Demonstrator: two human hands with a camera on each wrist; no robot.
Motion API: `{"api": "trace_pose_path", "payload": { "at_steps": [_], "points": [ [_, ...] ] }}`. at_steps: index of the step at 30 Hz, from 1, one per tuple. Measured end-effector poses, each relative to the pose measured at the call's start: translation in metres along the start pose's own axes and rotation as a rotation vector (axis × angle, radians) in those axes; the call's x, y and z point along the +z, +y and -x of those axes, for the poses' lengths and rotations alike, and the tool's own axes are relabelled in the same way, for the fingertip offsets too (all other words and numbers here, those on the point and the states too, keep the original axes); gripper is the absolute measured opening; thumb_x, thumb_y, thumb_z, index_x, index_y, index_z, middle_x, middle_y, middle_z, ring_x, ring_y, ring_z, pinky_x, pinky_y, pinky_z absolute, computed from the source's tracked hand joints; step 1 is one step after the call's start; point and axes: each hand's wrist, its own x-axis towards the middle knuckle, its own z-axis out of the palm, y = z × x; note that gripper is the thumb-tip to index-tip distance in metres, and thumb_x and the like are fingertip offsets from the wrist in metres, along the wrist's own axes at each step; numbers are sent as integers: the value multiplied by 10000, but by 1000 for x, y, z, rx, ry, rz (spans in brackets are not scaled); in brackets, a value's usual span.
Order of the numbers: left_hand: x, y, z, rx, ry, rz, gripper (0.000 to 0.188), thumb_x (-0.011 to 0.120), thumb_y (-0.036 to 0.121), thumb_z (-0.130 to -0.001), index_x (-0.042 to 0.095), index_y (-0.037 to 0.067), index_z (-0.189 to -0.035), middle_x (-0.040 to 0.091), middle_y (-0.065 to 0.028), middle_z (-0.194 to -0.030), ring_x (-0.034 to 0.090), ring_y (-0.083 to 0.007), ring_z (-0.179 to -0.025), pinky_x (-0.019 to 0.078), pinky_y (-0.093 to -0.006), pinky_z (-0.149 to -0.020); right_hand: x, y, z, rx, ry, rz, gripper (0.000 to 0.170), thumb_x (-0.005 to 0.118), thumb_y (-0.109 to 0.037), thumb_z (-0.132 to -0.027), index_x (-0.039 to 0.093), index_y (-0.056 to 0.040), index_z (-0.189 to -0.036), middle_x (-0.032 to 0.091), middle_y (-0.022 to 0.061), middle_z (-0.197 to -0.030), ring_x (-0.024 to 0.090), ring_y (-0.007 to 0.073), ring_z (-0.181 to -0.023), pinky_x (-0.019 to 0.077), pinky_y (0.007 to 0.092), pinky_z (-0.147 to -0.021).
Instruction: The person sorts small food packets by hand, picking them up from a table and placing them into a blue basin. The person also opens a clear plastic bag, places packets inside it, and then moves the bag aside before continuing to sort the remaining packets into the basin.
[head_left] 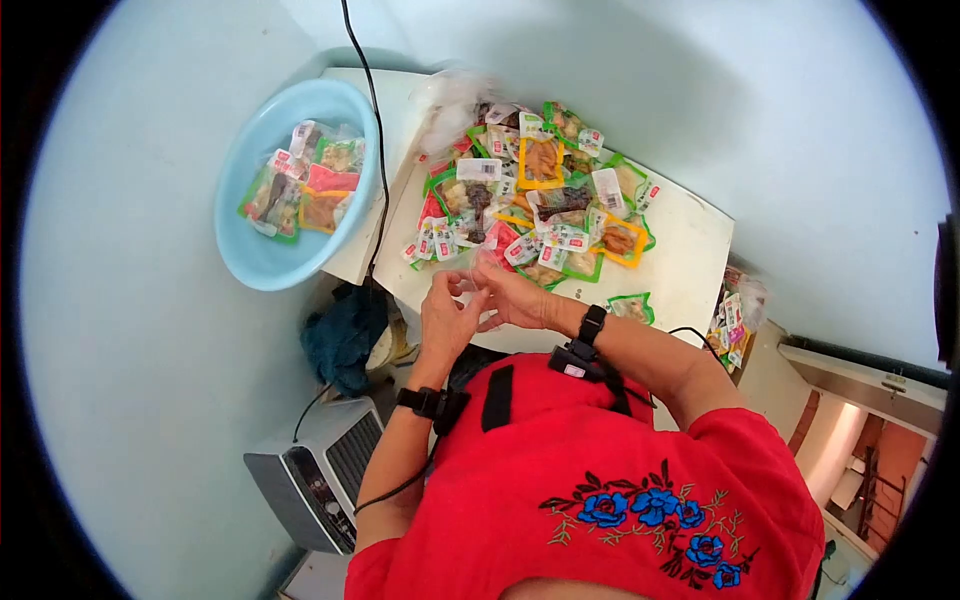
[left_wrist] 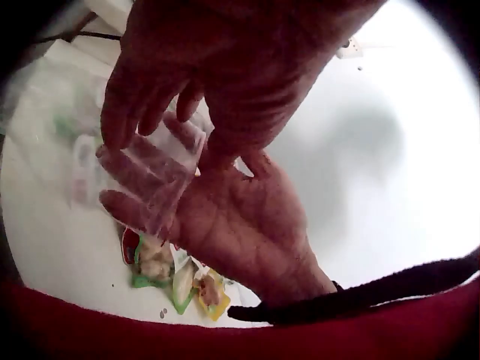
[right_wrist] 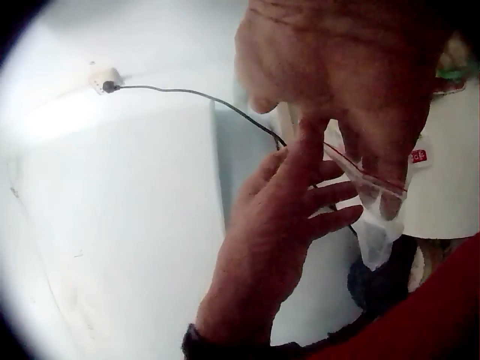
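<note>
A clear plastic zip bag (right_wrist: 376, 246) with a red line along its mouth hangs over the spread, fairly straight fingers of my right hand (head_left: 515, 297). Through the thin film those fingers show, reaching inside it. My left hand (head_left: 444, 320) stands close against the right, its thumb right at the bag's mouth and its other fingers loosely extended beside the film. Just beyond both hands lies a pile of sealed snack packets (head_left: 545, 195) with green, yellow and red edges. One green-edged packet (head_left: 631, 307) sits apart near the table's front edge.
Packets also fill part of a light blue basin (head_left: 238, 215) at the left. A black cable (head_left: 372, 130) runs between basin and pile. Crumpled clear bags (head_left: 455, 105) lie at the white table's (head_left: 690, 240) back corner. More packets (head_left: 735, 320) are stacked at right; a heater-like box (head_left: 330, 465) stands below left.
</note>
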Motion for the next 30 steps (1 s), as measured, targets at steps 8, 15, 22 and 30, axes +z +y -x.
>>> {"api": "trace_pose_path", "payload": {
  "at_steps": [8, 15, 22, 30],
  "points": [
    [13, 12, -4, 107, 25, -241, 344, 649, 74, -773, 461, 28, -1058, 636, -241, -895, 624, -464, -816, 483, -536, -688, 3, 9, 0, -132, -21, -21, 542, 435, -615, -957, 491, -222, -1326, 497, -15, -1256, 505, 164, -983, 422, 385, -805],
    [12, 6, -3, 267, -40, -418, 230, 598, 50, -806, 521, 32, -1022, 631, -214, -880, 624, -446, -817, 490, -519, -665, -7, 19, -3, -146, 21, -114, 488, 514, -538, -956, 512, -199, -1306, 525, 20, -1237, 528, 196, -1058, 436, 391, -898],
    [10, -10, -5, 325, 93, -497, 137, 602, 53, -820, 612, 28, -955, 613, -187, -923, 626, -401, -821, 514, -475, -692, -34, -11, 20, -36, 96, 281, 383, 590, -426, -926, 602, -138, -1178, 559, 43, -1242, 573, 223, -1041, 477, 395, -911],
    [6, -10, -2, 304, 42, -527, 230, 595, 3, -800, 588, 9, -1030, 588, -191, -1022, 615, -413, -888, 521, -470, -728, -84, -32, 40, -660, 493, 1823, 300, 680, -143, -736, 622, -32, -1009, 581, 114, -1114, 579, 340, -1007, 506, 467, -835]
  ]
}}
